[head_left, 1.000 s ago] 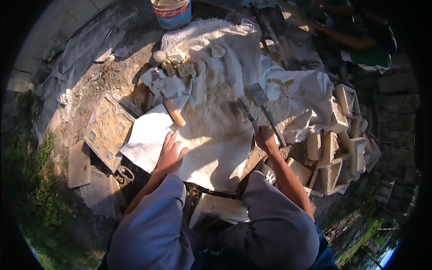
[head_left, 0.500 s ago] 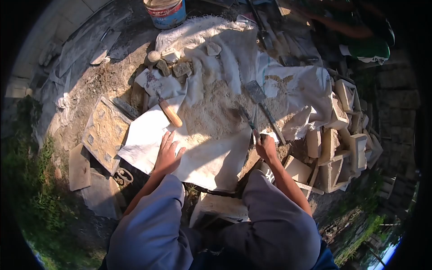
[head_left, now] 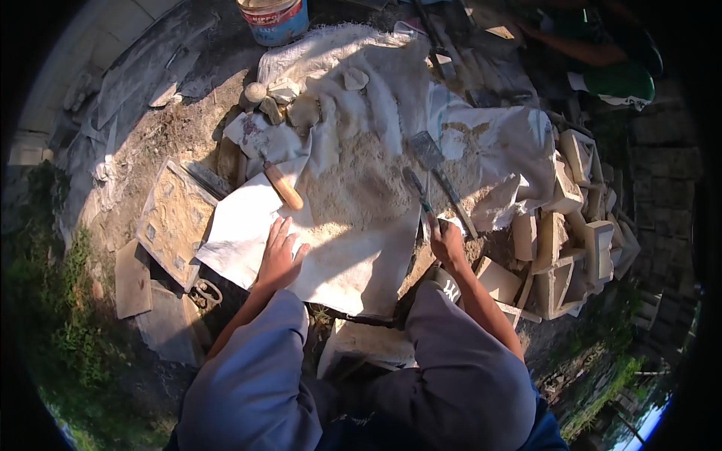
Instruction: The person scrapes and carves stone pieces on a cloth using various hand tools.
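My left hand (head_left: 280, 255) lies with fingers spread on the near left part of a pale woven sheet (head_left: 338, 282). Just beyond its fingertips is a tool with a thick wooden handle (head_left: 283, 187). My right hand (head_left: 447, 244) is closed around a narrow-bladed tool, seemingly a small trowel (head_left: 414, 182), its blade pointing away from me over a patch of sandy powder (head_left: 353, 180). Beside it, a broad flat-bladed tool with a long handle (head_left: 429, 150) rests on the sheet. Its handle end comes close to my right hand.
Pale angular blocks (head_left: 560, 244) are piled at the right. A powder-covered slab (head_left: 177, 222) lies at the left, and stones (head_left: 302, 113) sit on the sheet's far side. Behind stands a paint bucket (head_left: 274, 21). Another person's arm (head_left: 575, 49) shows at the upper right.
The trowel in my right hand has turned a little, so more of its blade's flat face shows. My left hand stays in place on the sheet.
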`<state>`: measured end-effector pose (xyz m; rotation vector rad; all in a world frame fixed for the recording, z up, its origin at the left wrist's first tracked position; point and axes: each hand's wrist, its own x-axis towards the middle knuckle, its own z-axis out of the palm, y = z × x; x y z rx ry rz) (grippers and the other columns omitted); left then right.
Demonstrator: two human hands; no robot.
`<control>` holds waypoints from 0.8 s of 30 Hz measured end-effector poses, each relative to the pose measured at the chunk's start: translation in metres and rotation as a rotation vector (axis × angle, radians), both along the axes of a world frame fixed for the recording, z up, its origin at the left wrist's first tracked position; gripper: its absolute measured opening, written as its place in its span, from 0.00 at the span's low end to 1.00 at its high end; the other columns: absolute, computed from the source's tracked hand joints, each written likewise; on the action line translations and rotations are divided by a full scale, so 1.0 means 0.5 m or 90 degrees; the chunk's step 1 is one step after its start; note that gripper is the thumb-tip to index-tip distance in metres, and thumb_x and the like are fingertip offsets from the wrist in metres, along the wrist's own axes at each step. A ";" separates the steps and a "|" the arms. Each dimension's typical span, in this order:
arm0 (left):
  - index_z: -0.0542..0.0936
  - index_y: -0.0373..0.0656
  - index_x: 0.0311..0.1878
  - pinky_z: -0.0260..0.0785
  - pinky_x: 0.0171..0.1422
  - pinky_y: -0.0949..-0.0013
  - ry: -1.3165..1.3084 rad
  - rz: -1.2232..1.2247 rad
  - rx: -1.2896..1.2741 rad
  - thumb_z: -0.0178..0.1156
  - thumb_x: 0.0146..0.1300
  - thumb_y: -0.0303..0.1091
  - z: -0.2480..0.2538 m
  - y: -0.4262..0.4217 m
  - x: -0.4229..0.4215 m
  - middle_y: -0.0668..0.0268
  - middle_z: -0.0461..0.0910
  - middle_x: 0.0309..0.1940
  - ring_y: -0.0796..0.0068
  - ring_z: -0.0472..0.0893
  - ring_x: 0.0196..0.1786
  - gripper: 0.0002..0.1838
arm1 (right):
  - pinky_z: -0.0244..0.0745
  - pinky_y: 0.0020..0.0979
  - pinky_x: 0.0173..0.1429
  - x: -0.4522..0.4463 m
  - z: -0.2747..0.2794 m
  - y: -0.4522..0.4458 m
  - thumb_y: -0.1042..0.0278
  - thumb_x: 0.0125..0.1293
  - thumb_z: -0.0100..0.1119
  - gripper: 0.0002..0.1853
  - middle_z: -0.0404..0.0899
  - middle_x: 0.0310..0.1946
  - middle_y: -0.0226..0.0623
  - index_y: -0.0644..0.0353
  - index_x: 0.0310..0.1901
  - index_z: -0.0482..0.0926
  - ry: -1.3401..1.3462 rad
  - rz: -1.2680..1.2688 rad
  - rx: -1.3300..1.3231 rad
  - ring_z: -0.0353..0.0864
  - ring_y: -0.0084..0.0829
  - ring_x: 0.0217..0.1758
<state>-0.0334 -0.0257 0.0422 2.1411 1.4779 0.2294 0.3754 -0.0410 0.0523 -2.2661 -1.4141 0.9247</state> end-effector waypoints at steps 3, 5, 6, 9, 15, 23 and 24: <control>0.80 0.30 0.53 0.41 0.85 0.47 0.002 0.002 0.014 0.58 0.71 0.43 -0.006 -0.002 -0.002 0.42 0.63 0.74 0.44 0.54 0.81 0.22 | 0.71 0.51 0.34 -0.007 -0.060 -0.031 0.52 0.75 0.56 0.26 0.74 0.22 0.64 0.71 0.30 0.79 0.028 -0.039 0.088 0.78 0.63 0.28; 0.80 0.29 0.53 0.41 0.85 0.47 0.001 0.006 0.009 0.58 0.71 0.43 -0.012 -0.003 -0.005 0.42 0.63 0.74 0.44 0.54 0.81 0.22 | 0.76 0.49 0.39 -0.004 -0.094 -0.040 0.52 0.74 0.56 0.23 0.78 0.26 0.64 0.68 0.33 0.82 -0.039 -0.023 0.036 0.82 0.64 0.34; 0.80 0.29 0.53 0.41 0.85 0.47 0.002 0.010 0.005 0.58 0.71 0.43 -0.012 -0.003 -0.003 0.43 0.62 0.75 0.44 0.54 0.81 0.23 | 0.76 0.49 0.39 -0.004 -0.096 -0.040 0.52 0.74 0.56 0.23 0.78 0.26 0.64 0.68 0.33 0.82 -0.042 -0.022 0.039 0.82 0.64 0.34; 0.80 0.29 0.53 0.41 0.85 0.47 -0.001 0.014 -0.002 0.59 0.71 0.43 -0.013 -0.004 -0.005 0.43 0.62 0.75 0.45 0.54 0.81 0.23 | 0.72 0.50 0.34 -0.005 -0.097 -0.033 0.50 0.76 0.53 0.29 0.73 0.20 0.62 0.72 0.27 0.78 -0.055 -0.007 0.017 0.81 0.58 0.25; 0.80 0.28 0.53 0.42 0.85 0.46 -0.009 -0.001 0.008 0.58 0.71 0.44 0.000 0.001 -0.002 0.40 0.62 0.74 0.41 0.54 0.80 0.23 | 0.61 0.45 0.28 0.000 -0.040 -0.034 0.47 0.77 0.52 0.30 0.62 0.13 0.49 0.71 0.27 0.75 0.036 -0.029 0.098 0.54 0.37 0.20; 0.80 0.29 0.51 0.42 0.85 0.47 -0.014 0.004 0.008 0.57 0.72 0.44 -0.006 -0.001 -0.005 0.39 0.61 0.74 0.41 0.54 0.80 0.22 | 0.72 0.51 0.34 0.003 -0.077 -0.064 0.46 0.76 0.52 0.31 0.76 0.23 0.63 0.69 0.27 0.82 -0.050 0.012 -0.009 0.81 0.62 0.28; 0.80 0.29 0.51 0.42 0.85 0.47 -0.015 0.005 0.016 0.57 0.72 0.44 -0.010 -0.004 -0.004 0.39 0.61 0.75 0.41 0.54 0.80 0.22 | 0.71 0.52 0.34 0.008 -0.062 -0.050 0.46 0.77 0.52 0.31 0.76 0.22 0.64 0.70 0.27 0.81 -0.047 0.022 -0.027 0.80 0.62 0.27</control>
